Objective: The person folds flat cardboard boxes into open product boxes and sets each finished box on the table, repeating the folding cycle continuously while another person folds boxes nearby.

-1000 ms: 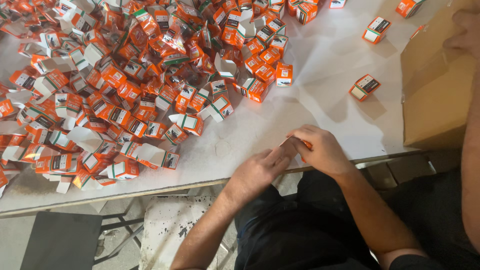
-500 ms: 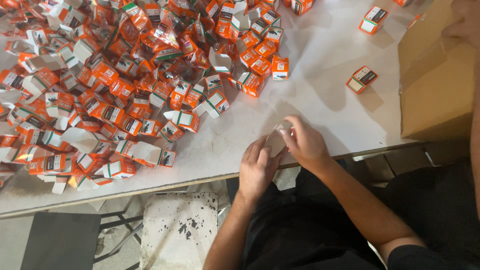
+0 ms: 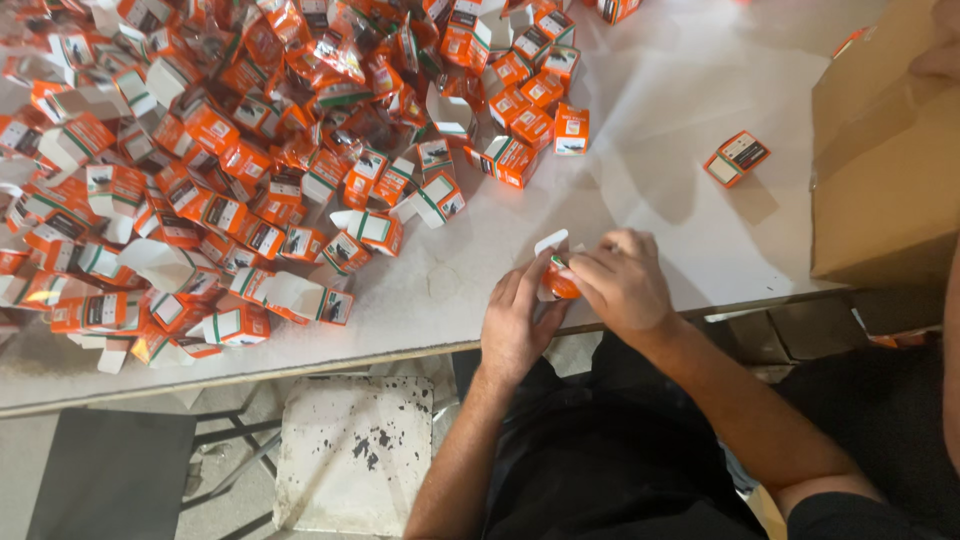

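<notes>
Both my hands meet at the near edge of the white table (image 3: 660, 110) and hold one small orange and white carton (image 3: 558, 276). My left hand (image 3: 518, 322) cups it from below and the left. My right hand (image 3: 625, 282) grips it from the right with fingers curled over its top. A white flap of the carton sticks up between my fingers. A large heap of small orange and white cartons (image 3: 250, 150) lies to the left and beyond my hands; several of them stand with their flaps open.
A brown cardboard box (image 3: 885, 170) stands at the right end of the table. One closed orange carton (image 3: 736, 158) lies alone just left of it. Below the table edge are a white speckled slab (image 3: 350, 465) and metal legs on the floor.
My hands have drawn together at the table edge, and the carton now sits upright between them with a white flap raised. The view has shifted slightly.
</notes>
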The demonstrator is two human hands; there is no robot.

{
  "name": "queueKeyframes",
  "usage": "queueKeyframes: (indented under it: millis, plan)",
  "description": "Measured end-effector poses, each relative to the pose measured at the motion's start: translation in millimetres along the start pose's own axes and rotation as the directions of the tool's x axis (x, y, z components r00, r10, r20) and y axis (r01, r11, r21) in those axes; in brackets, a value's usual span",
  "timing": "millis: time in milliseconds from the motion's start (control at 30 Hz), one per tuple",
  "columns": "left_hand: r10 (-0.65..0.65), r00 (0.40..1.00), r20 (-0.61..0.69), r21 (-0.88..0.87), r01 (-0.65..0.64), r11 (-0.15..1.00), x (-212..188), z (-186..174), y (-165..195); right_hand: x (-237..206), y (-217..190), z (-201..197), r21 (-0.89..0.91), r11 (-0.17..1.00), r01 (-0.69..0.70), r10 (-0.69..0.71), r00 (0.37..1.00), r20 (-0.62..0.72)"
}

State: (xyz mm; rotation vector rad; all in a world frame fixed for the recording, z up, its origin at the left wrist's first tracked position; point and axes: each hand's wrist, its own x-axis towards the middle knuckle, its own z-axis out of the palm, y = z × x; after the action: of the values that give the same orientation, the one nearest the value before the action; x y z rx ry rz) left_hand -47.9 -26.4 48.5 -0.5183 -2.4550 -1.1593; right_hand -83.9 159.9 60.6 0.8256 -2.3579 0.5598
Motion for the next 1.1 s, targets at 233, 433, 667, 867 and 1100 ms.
queueKeyframes:
  millis: [233,433,667,867,1100]
  plan:
    - [0.037,0.999,-0.033,0.053,-0.035,0.998,-7,4,0,6,-3,-10,0.001,0.997,0.074,-0.074,0.991,0.114]
    - [0.003,1.0,0.03,0.094,-0.006,0.996,-3,5,-3,-2,-10,-27,0.115,0.986,0.118,-0.133,0.983,0.126]
    - [0.02,0.988,-0.152,0.062,-0.01,0.998,-14,7,2,6,-17,-29,0.088,0.993,0.083,-0.099,0.977,0.19]
    - [0.22,0.966,-0.133,0.188,-0.193,0.963,-7,2,7,0,-9,-22,0.321,0.946,0.044,-0.076,0.993,0.088]
    - [0.177,0.982,-0.069,0.116,-0.168,0.979,-2,-2,12,-21,0,-5,0.555,0.723,-0.411,0.4,0.904,0.148]
